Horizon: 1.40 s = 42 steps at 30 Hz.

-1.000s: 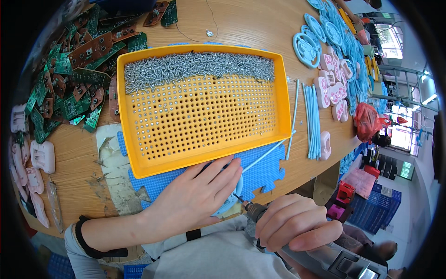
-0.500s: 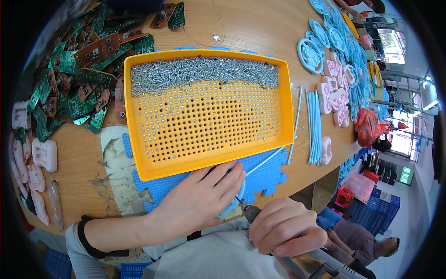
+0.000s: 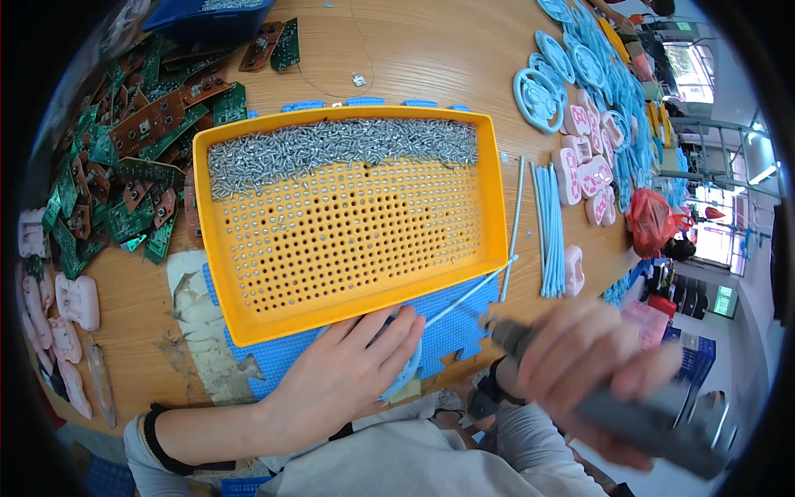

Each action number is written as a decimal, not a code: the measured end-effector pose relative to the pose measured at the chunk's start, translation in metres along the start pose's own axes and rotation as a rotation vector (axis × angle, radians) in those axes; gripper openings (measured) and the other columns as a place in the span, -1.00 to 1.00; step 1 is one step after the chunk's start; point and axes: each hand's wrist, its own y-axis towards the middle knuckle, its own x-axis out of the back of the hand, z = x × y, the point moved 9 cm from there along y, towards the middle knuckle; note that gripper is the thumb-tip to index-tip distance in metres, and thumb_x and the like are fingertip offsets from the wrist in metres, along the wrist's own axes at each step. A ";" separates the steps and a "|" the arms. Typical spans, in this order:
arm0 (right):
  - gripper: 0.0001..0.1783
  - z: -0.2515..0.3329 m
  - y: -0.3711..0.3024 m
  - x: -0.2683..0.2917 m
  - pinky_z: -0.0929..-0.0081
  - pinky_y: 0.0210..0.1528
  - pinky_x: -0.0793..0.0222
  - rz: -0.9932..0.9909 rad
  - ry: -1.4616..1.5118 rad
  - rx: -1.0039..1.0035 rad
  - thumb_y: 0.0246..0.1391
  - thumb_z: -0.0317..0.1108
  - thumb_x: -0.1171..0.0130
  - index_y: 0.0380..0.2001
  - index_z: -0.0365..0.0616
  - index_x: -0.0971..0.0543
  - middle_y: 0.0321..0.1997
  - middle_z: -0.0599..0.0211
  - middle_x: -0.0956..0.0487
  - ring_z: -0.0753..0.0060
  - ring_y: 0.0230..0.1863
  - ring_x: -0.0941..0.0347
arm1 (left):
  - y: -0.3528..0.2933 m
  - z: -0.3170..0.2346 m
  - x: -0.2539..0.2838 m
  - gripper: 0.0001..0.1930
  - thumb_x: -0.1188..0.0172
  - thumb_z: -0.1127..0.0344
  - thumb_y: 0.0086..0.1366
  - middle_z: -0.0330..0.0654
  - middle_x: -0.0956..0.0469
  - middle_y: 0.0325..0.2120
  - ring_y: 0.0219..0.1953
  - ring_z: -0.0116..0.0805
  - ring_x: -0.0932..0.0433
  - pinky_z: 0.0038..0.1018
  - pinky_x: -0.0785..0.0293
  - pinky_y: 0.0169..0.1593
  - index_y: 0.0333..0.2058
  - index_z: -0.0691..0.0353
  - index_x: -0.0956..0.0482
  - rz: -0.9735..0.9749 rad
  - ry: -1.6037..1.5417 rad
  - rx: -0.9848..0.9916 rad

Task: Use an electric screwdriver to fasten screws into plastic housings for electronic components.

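Observation:
My left hand (image 3: 352, 356) presses a light blue round plastic part (image 3: 404, 377) onto a blue foam mat (image 3: 451, 319); its fingers are bent over the part and hide most of it. Off to the right, my right hand (image 3: 584, 360) is wrapped round a dark electric screwdriver (image 3: 654, 427), smeared by motion. The bit end points left and stands clear of the part. Just beyond my left hand lies a yellow tray (image 3: 356, 319) with a perforated bed. Loose silver screws (image 3: 348, 145) are heaped along its far side, and many holes hold screws.
Green and brown circuit boards (image 3: 149, 124) pile up at left, near pink plastic pieces (image 3: 79, 302). To the right lie light blue rods (image 3: 549, 232), pink-and-white pieces (image 3: 595, 174), blue wheel-shaped parts (image 3: 538, 99) and a red plastic bag (image 3: 654, 224). A blue bin (image 3: 207, 21) stands far left.
My right hand has lifted the screwdriver up and to the right, away from the blue part. My left hand still holds the part. The whole view has shifted slightly.

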 end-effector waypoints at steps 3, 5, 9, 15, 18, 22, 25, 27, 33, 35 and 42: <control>-0.28 -0.019 -0.003 0.023 0.45 -0.66 -0.34 -0.174 -0.167 0.090 0.09 0.26 -0.08 -0.13 -0.28 -0.29 -0.62 0.19 -0.43 0.34 -0.69 -0.37 | 0.001 0.000 -0.003 -0.13 -0.31 -0.01 -0.01 -0.02 -0.28 0.14 0.24 -0.14 -0.20 -0.27 -0.14 0.29 0.20 0.40 -0.23 0.029 -0.012 -0.004; -0.12 -0.030 -0.002 0.034 0.54 -0.71 -0.28 -0.203 -0.225 0.141 0.01 0.45 -0.02 -0.09 -0.27 -0.30 -0.63 0.27 -0.41 0.41 -0.73 -0.32 | 0.000 0.000 -0.004 -0.06 -0.38 -0.04 -0.07 -0.01 -0.27 0.14 0.24 -0.10 -0.19 -0.22 -0.13 0.29 0.22 0.37 -0.22 0.029 -0.032 -0.003; -0.07 -0.042 -0.001 0.035 0.52 -0.69 -0.31 -0.184 -0.195 0.169 -0.01 0.51 0.04 -0.09 -0.28 -0.29 -0.60 0.26 -0.42 0.43 -0.71 -0.33 | -0.002 0.001 -0.004 -0.06 -0.36 -0.05 -0.05 0.00 -0.26 0.15 0.25 -0.09 -0.18 -0.20 -0.11 0.30 0.22 0.37 -0.22 0.025 -0.016 0.002; -0.02 -0.050 -0.005 0.039 0.53 -0.70 -0.31 -0.200 -0.191 0.208 -0.05 0.57 0.08 -0.11 -0.27 -0.28 -0.63 0.26 -0.41 0.44 -0.72 -0.32 | -0.001 0.002 -0.005 -0.07 -0.36 -0.04 -0.06 0.00 -0.26 0.14 0.25 -0.09 -0.18 -0.19 -0.11 0.30 0.22 0.37 -0.22 0.020 -0.037 0.003; -0.01 -0.049 -0.007 0.040 0.51 -0.69 -0.32 -0.196 -0.193 0.207 -0.06 0.58 0.09 -0.10 -0.28 -0.27 -0.62 0.25 -0.42 0.42 -0.71 -0.34 | -0.001 0.001 -0.004 -0.07 -0.36 -0.04 -0.07 0.00 -0.27 0.13 0.24 -0.09 -0.18 -0.19 -0.11 0.30 0.22 0.36 -0.22 0.015 -0.024 0.000; -0.02 -0.052 -0.011 0.040 0.47 -0.65 -0.34 -0.158 -0.204 0.133 -0.05 0.56 0.06 -0.09 -0.28 -0.26 -0.60 0.25 -0.43 0.39 -0.69 -0.36 | 0.001 -0.002 -0.004 -0.07 -0.37 -0.03 -0.08 0.01 -0.27 0.12 0.23 -0.08 -0.19 -0.19 -0.12 0.29 0.21 0.36 -0.23 0.008 -0.004 0.011; -0.06 -0.056 -0.006 0.033 0.47 -0.64 -0.33 -0.166 -0.216 0.133 -0.03 0.52 0.03 -0.09 -0.28 -0.26 -0.59 0.25 -0.44 0.38 -0.68 -0.36 | -0.006 0.005 -0.005 -0.08 -0.39 0.01 -0.08 0.02 -0.25 0.12 0.23 -0.06 -0.18 -0.17 -0.13 0.29 0.22 0.34 -0.22 -0.010 -0.033 0.023; -0.09 -0.037 -0.006 0.035 0.47 -0.64 -0.32 -0.205 -0.237 0.161 0.00 0.48 0.00 -0.09 -0.27 -0.26 -0.58 0.25 -0.44 0.38 -0.68 -0.36 | -0.003 0.001 -0.003 -0.09 -0.39 0.02 -0.08 0.03 -0.24 0.13 0.23 -0.04 -0.18 -0.15 -0.13 0.28 0.22 0.32 -0.23 -0.026 -0.057 0.014; -0.24 0.002 -0.004 0.004 0.53 -0.71 -0.29 -0.114 -0.140 0.018 0.04 0.34 -0.11 -0.13 -0.19 -0.27 -0.62 0.29 -0.47 0.39 -0.74 -0.37 | -0.005 0.001 -0.010 -0.14 -0.41 0.05 -0.07 0.07 -0.19 0.16 0.23 0.02 -0.15 -0.10 -0.13 0.26 0.19 0.25 -0.25 -0.036 -0.097 0.005; -0.55 -0.008 -0.012 -0.012 0.41 -0.66 -0.39 -0.005 -0.046 -0.077 0.22 -0.05 -0.09 -0.15 -0.22 -0.26 -0.63 0.18 -0.46 0.23 -0.70 -0.41 | -0.006 0.001 -0.010 -0.15 -0.41 0.05 -0.07 0.07 -0.18 0.16 0.23 0.03 -0.15 -0.10 -0.13 0.26 0.18 0.24 -0.26 -0.038 -0.100 0.006; -0.30 -0.025 -0.025 -0.026 0.36 -0.60 -0.51 0.022 -0.127 -0.162 0.07 0.29 -0.12 -0.19 -0.17 -0.24 -0.58 0.23 -0.53 0.30 -0.65 -0.52 | -0.006 -0.001 -0.009 -0.22 -0.40 0.08 -0.04 0.10 -0.19 0.15 0.24 0.04 -0.14 -0.09 -0.12 0.27 0.14 0.24 -0.30 -0.079 -0.112 -0.008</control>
